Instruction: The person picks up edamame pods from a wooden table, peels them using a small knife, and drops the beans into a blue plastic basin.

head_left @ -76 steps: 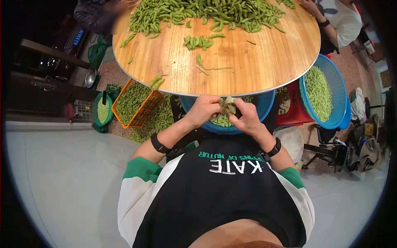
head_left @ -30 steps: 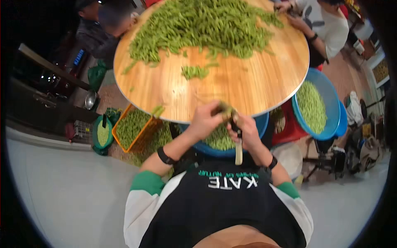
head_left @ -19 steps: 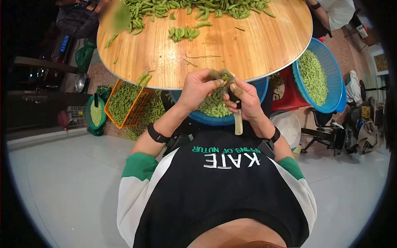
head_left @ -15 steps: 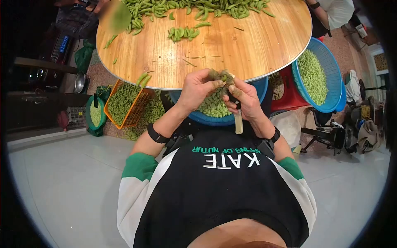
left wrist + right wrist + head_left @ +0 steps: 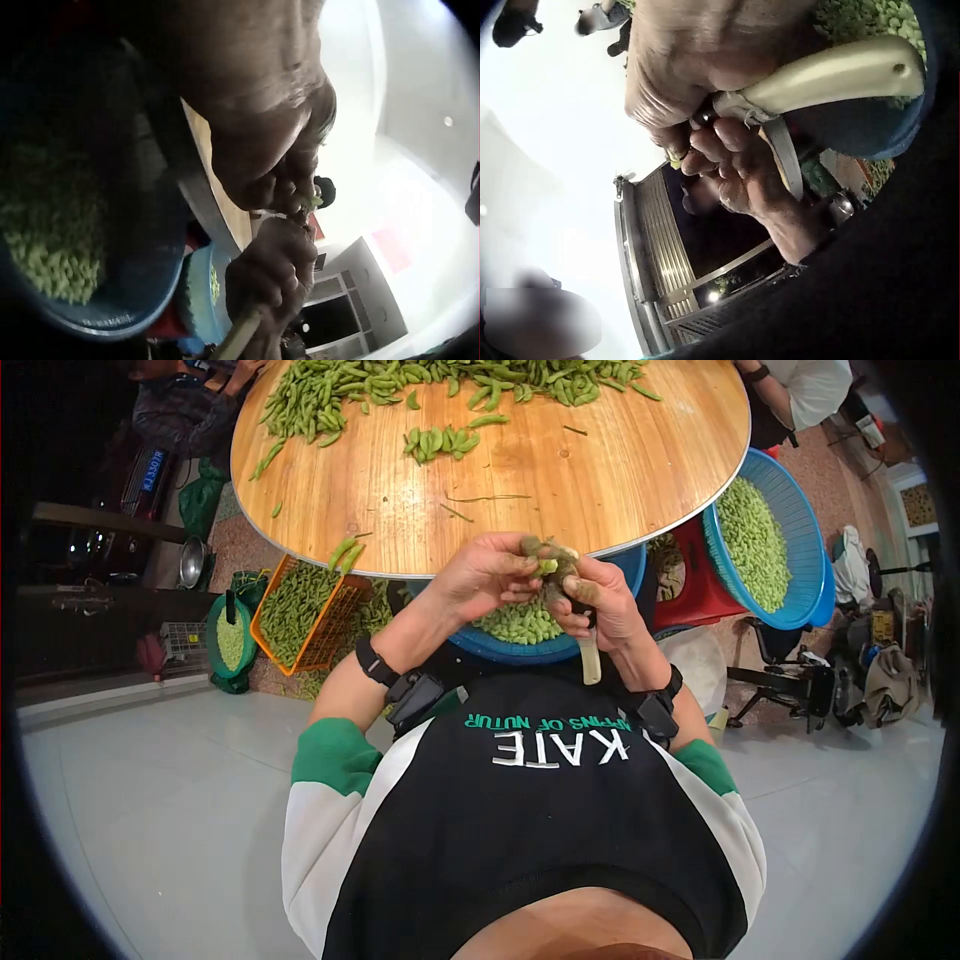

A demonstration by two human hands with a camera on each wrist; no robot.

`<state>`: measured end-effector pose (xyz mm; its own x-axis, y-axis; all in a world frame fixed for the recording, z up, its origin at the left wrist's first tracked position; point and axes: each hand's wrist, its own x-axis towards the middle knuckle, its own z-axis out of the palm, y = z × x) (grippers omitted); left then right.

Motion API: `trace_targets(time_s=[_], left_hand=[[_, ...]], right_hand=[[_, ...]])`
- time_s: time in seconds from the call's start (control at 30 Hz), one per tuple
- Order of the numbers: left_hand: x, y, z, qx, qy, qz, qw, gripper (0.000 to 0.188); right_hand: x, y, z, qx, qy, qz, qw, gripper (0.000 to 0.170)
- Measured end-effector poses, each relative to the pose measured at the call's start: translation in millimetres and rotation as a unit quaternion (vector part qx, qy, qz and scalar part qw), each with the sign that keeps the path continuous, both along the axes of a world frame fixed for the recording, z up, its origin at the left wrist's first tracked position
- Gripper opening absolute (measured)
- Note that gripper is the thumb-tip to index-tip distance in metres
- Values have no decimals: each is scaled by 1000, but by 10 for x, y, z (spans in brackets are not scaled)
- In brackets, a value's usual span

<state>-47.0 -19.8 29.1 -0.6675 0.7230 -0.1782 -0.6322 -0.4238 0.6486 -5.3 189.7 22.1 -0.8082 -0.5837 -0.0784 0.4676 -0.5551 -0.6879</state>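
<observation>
In the head view the left hand point(image 5: 485, 578) pinches a green pod point(image 5: 546, 567) between thumb and fingers, just over the table's near edge. Close beside it, the right hand point(image 5: 608, 605) grips a tool whose pale handle point(image 5: 591, 660) points down toward the shirt. Fingertips of both hands meet around the pod, and dark material covers some of them. The tool's working end is hidden. In the left wrist view a bit of green point(image 5: 315, 201) shows at the left fingertips. The pale handle point(image 5: 840, 75) juts from the right hand point(image 5: 705, 60) in the right wrist view.
Pods point(image 5: 440, 380) lie heaped on the round wooden table point(image 5: 600, 480). Beneath the hands is a blue basin point(image 5: 520, 650) of shelled beans. An orange crate point(image 5: 345, 622) of pods stands left, a blue basket point(image 5: 800, 540) of beans right. Two other people are at the far edge.
Since half a second ago, both hands have shifted slightly right, and the pod's green end shows more clearly. The pale handle, not visible in the earliest frame, now shows below the right hand.
</observation>
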Motion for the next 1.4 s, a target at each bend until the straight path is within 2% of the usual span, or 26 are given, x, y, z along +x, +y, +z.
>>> trace_targets(time_s=[0.1, 0.13, 0.17, 0.2, 0.23, 0.3, 0.33, 0.4, 0.43, 0.5, 0.53, 0.6, 0.63, 0.7, 0.73, 0.8, 0.9, 0.97, 1.03, 1.1, 1.13, 1.2, 1.23, 1.3, 1.33, 1.4], left_hand=[[111, 146, 1, -46, -55, 46, 996, 15], [157, 198, 0, -138, 121, 103, 977, 14], [184, 223, 2, -225, 292, 156, 917, 12], [161, 142, 52, -371, 431, 125, 813, 12], [178, 149, 93, -371, 428, 125, 814, 12], [189, 162, 205, -416, 690, 204, 557, 11], [199, 155, 207, -416, 690, 204, 556, 11], [245, 141, 197, -427, 738, 206, 480, 11], [239, 130, 197, -427, 737, 206, 481, 11], [202, 113, 209, -383, 694, 222, 568, 9], [209, 118, 214, -383, 693, 223, 569, 9], [219, 162, 219, -364, 613, 244, 657, 10], [238, 190, 221, -364, 614, 245, 657, 10], [284, 234, 224, -332, 453, 245, 790, 14], [279, 230, 196, -332, 453, 247, 789, 14], [274, 213, 116, -238, 210, 209, 925, 16], [350, 259, 86, -289, 254, 205, 900, 16], [345, 239, 14, -299, 270, 202, 893, 13], [349, 233, 27, -308, 289, 198, 884, 11], [398, 243, 89, -378, 446, 225, 779, 7], [415, 246, 118, -380, 445, 225, 779, 7], [436, 256, 162, -420, 531, 214, 704, 9], [460, 259, 171, -420, 530, 215, 704, 9], [494, 270, 187, -438, 482, 211, 729, 24], [491, 272, 177, -438, 482, 212, 729, 24], [494, 269, 162, -433, 443, 202, 759, 31]], right_hand=[[19, 17, -42, -41, -53, -29, 997, 33], [30, 28, -38, -40, -79, -25, 996, 34], [44, 35, -36, -39, -106, -21, 993, 35], [56, 38, -38, -38, -108, -21, 993, 35], [66, 38, -39, -58, -123, -15, 991, 35], [72, 35, -45, -78, -137, -7, 988, 35], [78, 37, -61, -103, -145, 3, 984, 35], [102, 27, -90, -128, -156, 12, 979, 34], [107, 12, -99, -153, -176, 13, 972, 35], [111, -7, -73, -176, -195, 15, 965, 36], [117, -18, -26, -184, -183, 17, 965, 37], [133, -32, 3, -192, -172, 20, 966, 38], [134, -29, 10, -177, -162, 13, 971, 40], [130, -21, 18, -162, -150, 8, 975, 41], [136, -19, 10, -136, -138, -5, 981, 40], [141, -22, -8, -111, -126, -16, 986, 39], [126, -25, -16, -52, -93, -43, 993, 35], [143, -36, -19, 176, 71, -119, 975, 30], [136, -76, 46, 182, 45, -139, 972, 28], [123, -98, 14, 274, 130, -175, 937, 25], [121, -129, -18, 273, 129, -175, 937, 25], [100, -190, -81, 354, 291, -278, 845, 25], [92, -197, -89, 354, 291, -277, 845, 25], [68, -197, -90, 453, 438, -338, 699, 31], [58, -183, -70, 453, 439, -338, 699, 31], [48, -150, -21, 458, 508, -333, 649, 35]])
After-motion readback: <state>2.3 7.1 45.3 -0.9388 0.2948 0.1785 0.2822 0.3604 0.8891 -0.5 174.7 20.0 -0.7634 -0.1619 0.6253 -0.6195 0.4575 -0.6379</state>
